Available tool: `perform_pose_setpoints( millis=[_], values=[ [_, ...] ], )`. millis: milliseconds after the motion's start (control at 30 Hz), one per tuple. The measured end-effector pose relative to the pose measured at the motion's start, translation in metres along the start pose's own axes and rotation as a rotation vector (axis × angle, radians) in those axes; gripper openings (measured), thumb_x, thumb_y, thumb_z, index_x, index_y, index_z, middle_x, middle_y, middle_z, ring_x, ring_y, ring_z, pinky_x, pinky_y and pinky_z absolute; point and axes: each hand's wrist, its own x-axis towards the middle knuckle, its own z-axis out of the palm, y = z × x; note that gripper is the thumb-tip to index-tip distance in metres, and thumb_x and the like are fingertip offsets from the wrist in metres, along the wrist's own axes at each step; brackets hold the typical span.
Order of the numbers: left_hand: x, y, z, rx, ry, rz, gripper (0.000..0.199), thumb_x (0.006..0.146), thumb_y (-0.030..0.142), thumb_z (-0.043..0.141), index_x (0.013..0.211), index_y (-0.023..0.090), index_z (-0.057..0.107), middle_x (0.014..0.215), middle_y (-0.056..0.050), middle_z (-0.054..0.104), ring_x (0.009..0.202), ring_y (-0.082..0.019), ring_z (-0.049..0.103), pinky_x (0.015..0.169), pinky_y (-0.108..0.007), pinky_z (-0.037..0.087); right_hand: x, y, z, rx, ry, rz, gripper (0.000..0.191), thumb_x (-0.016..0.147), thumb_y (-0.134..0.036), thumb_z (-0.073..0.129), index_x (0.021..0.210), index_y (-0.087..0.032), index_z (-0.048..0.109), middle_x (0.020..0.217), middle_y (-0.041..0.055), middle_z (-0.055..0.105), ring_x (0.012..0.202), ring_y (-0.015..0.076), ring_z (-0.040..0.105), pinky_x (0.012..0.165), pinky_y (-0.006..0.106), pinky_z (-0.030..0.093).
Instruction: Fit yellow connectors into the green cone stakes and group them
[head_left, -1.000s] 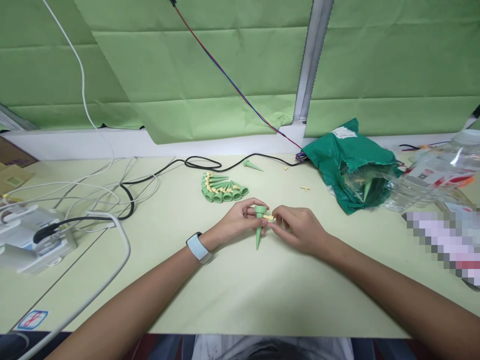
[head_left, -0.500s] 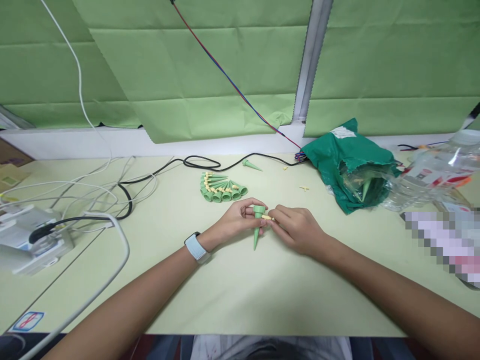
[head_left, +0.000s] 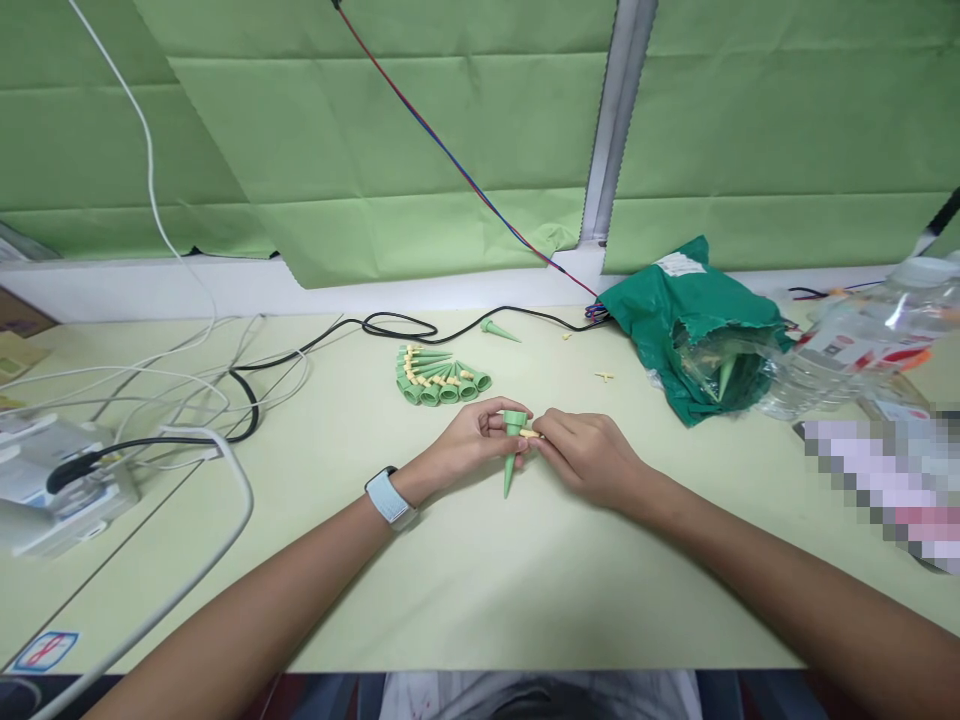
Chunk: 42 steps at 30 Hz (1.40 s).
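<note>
As left hand (head_left: 476, 435) holds spike (head_left: 511, 465), tip below | right (head_left: 585, 457) pinches yellow piece (head_left: 529, 433)

We get bright, even indoor light, its source hard to place, perhaps overhead, with soft shadows beneath the left hand (head_left: 472, 437) and right hand (head_left: 589, 458); glare streaks the plastic bottle (head_left: 874, 340), and the wide lens bends the desk edge (head_left: 525, 669).

This looks like an indoor workroom, with a pale green desk (head_left: 525, 590) strewn with black cable (head_left: 247, 400) beneath green window blinds (head_left: 780, 110).
</note>
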Motion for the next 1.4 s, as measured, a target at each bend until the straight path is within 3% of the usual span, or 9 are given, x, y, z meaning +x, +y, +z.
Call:
perform_pose_setpoints(
  millis=[67, 200, 467, 733, 833, 1000, 1133, 1233, 1400],
  values=[
    [0.000, -0.001, 0.000, 0.011, -0.009, 0.003, 0.044, 0.080, 0.034, 0.082, 0.116, 0.015, 0.066, 0.082, -0.007, 0.074, 0.073, -0.020, 0.072, 0.071, -0.031, 0.055, 0.001, -0.001, 0.003, 0.075, 0.016, 0.049, 0.027, 0.107, -0.028, 0.038, 0.090, -0.020, 0.057, 0.082, 0.0043, 0.065, 0.069, 0.0160, 0.056, 0.063, 0.030, 0.033],
    [0.000, -0.002, 0.001, 0.027, -0.030, 0.007, 0.043, 0.082, 0.035, 0.081, 0.117, 0.015, 0.066, 0.085, -0.008, 0.075, 0.076, -0.020, 0.072, 0.075, -0.032, 0.055, 0.002, -0.004, 0.007, 0.271, 0.020, 0.282, 0.034, 0.108, -0.029, 0.034, 0.079, -0.022, 0.049, 0.068, -0.0007, 0.057, 0.060, 0.0143, 0.050, 0.060, 0.028, 0.033],
    [0.000, 0.001, 0.003, -0.008, -0.019, 0.014, 0.042, 0.083, 0.035, 0.080, 0.116, 0.014, 0.065, 0.081, -0.007, 0.073, 0.079, -0.021, 0.072, 0.078, -0.033, 0.055, 0.000, -0.007, -0.001, 0.234, 0.004, 0.181, 0.019, 0.104, -0.028, 0.044, 0.090, -0.021, 0.056, 0.087, 0.0031, 0.067, 0.067, 0.0148, 0.054, 0.063, 0.028, 0.034],
    [0.001, -0.005, 0.002, -0.031, -0.004, 0.027, 0.044, 0.083, 0.035, 0.080, 0.119, 0.015, 0.064, 0.085, -0.008, 0.073, 0.078, -0.021, 0.072, 0.078, -0.034, 0.056, 0.005, -0.013, 0.004, 0.646, -0.056, 0.405, 0.034, 0.108, -0.033, 0.038, 0.082, -0.021, 0.057, 0.081, 0.0000, 0.072, 0.071, 0.0155, 0.059, 0.068, 0.027, 0.041],
    [0.000, -0.003, 0.002, -0.024, 0.000, 0.026, 0.043, 0.083, 0.035, 0.080, 0.118, 0.015, 0.065, 0.083, -0.007, 0.072, 0.079, -0.021, 0.072, 0.079, -0.034, 0.055, 0.004, -0.016, 0.004, 0.539, -0.016, 0.417, 0.033, 0.107, -0.033, 0.040, 0.080, -0.021, 0.056, 0.078, 0.0003, 0.070, 0.067, 0.0153, 0.056, 0.064, 0.028, 0.039],
    [0.000, 0.000, 0.003, 0.000, 0.011, 0.017, 0.042, 0.085, 0.033, 0.078, 0.120, 0.014, 0.064, 0.078, -0.004, 0.070, 0.081, -0.021, 0.072, 0.080, -0.034, 0.054, 0.001, -0.014, 0.002, 0.197, 0.044, 0.237, 0.022, 0.105, -0.030, 0.042, 0.093, -0.021, 0.057, 0.090, 0.0051, 0.069, 0.068, 0.0156, 0.057, 0.063, 0.029, 0.035],
    [0.000, 0.000, 0.003, 0.000, 0.028, 0.015, 0.044, 0.084, 0.033, 0.079, 0.120, 0.014, 0.064, 0.078, -0.004, 0.069, 0.081, -0.021, 0.072, 0.081, -0.034, 0.054, 0.000, -0.010, 0.002, 0.121, 0.021, 0.164, 0.025, 0.106, -0.027, 0.038, 0.091, -0.021, 0.056, 0.086, 0.0048, 0.066, 0.066, 0.0159, 0.054, 0.062, 0.030, 0.033],
    [0.000, -0.001, 0.004, -0.007, 0.040, 0.023, 0.044, 0.083, 0.033, 0.080, 0.120, 0.014, 0.065, 0.076, -0.003, 0.068, 0.079, -0.021, 0.072, 0.081, -0.035, 0.055, 0.001, -0.013, 0.002, 0.252, 0.010, 0.268, 0.028, 0.106, -0.029, 0.038, 0.086, -0.021, 0.056, 0.083, 0.0033, 0.067, 0.068, 0.0161, 0.055, 0.064, 0.029, 0.035],
    [0.001, -0.003, 0.003, 0.002, 0.036, 0.021, 0.046, 0.081, 0.034, 0.081, 0.119, 0.014, 0.064, 0.080, -0.006, 0.072, 0.076, -0.021, 0.073, 0.077, -0.034, 0.055, 0.007, -0.018, 0.006, 0.762, -0.043, 0.538, 0.041, 0.106, -0.037, 0.038, 0.073, -0.020, 0.057, 0.061, -0.0019, 0.053, 0.056, 0.0145, 0.046, 0.057, 0.027, 0.036]
  ],
)
